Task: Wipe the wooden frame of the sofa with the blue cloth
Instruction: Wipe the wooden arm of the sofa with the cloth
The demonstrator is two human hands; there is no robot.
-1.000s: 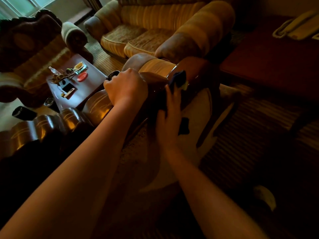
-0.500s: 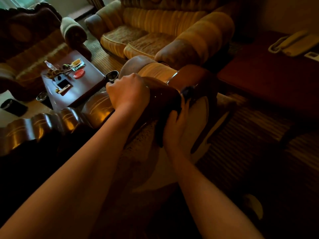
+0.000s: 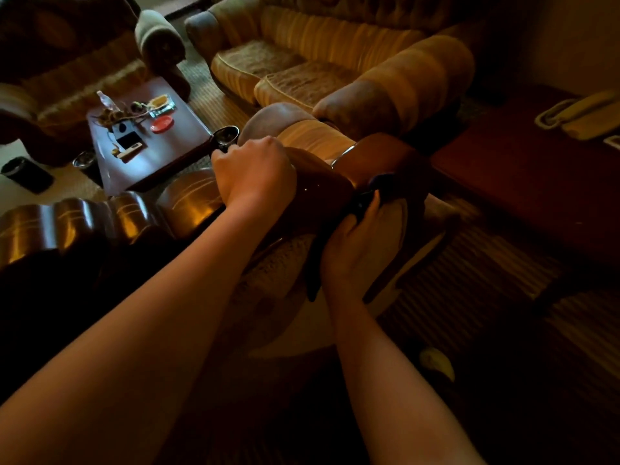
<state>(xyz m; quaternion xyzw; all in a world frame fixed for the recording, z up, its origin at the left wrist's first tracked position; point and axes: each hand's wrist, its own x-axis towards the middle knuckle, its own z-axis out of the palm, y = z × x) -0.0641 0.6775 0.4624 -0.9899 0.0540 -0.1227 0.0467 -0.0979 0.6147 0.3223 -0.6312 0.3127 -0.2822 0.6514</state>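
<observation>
The sofa's glossy carved wooden frame [image 3: 188,204] runs from the left edge to a rounded brown corner piece in the middle of the head view. My left hand [image 3: 255,171] curls over the top of that corner piece and grips it. Just to the right, my right hand [image 3: 352,245] presses the dark blue cloth [image 3: 372,193] against the side of the frame; a dark strip of cloth hangs down below the hand. The cloth is mostly hidden by my fingers and by shadow.
A low wooden table [image 3: 161,152] with a bottle, a red dish and small items stands ahead on the left. A yellow striped sofa [image 3: 322,62] is behind it. A dark red side table [image 3: 523,182] with a telephone [image 3: 583,115] is at the right.
My right hand has slid with the cloth down and to the right along the frame's corner. The left hand keeps its grip on the top of the frame.
</observation>
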